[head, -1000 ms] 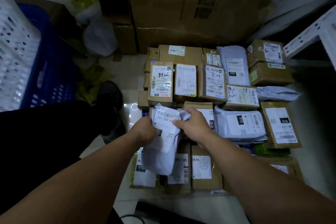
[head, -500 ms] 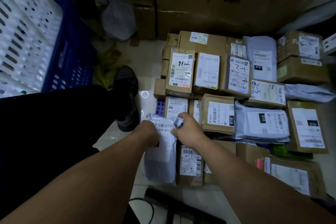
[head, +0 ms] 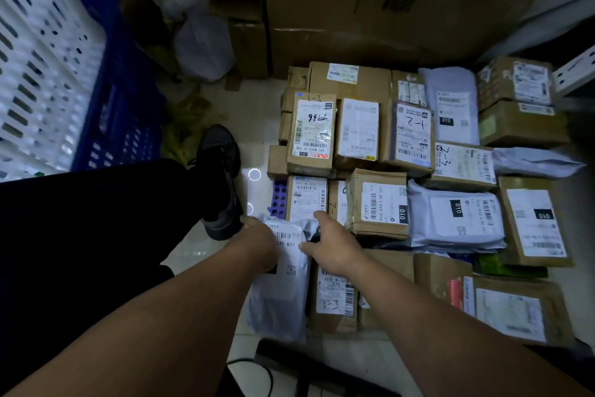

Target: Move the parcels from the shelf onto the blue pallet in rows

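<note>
Now, my right fingers (head: 319, 217) lie straight and spread, thumb touching the crumpled top of the grey mailer (head: 283, 296), so the right hand (head: 336, 247) holds nothing. My left hand (head: 259, 243) covers the mailer's upper left corner. Its fingers are hidden under the knuckles, so I cannot tell whether they pinch or only press. The mailer lies at the near left corner of the stack, touching the box marked 3-3 (head: 333, 296), just in front of a bare patch of blue pallet (head: 279, 200). I judge this is the setting-down: I'd flatten the bag, square its long edge against that box, keep it off the pallet's overhang, then let go.
</note>
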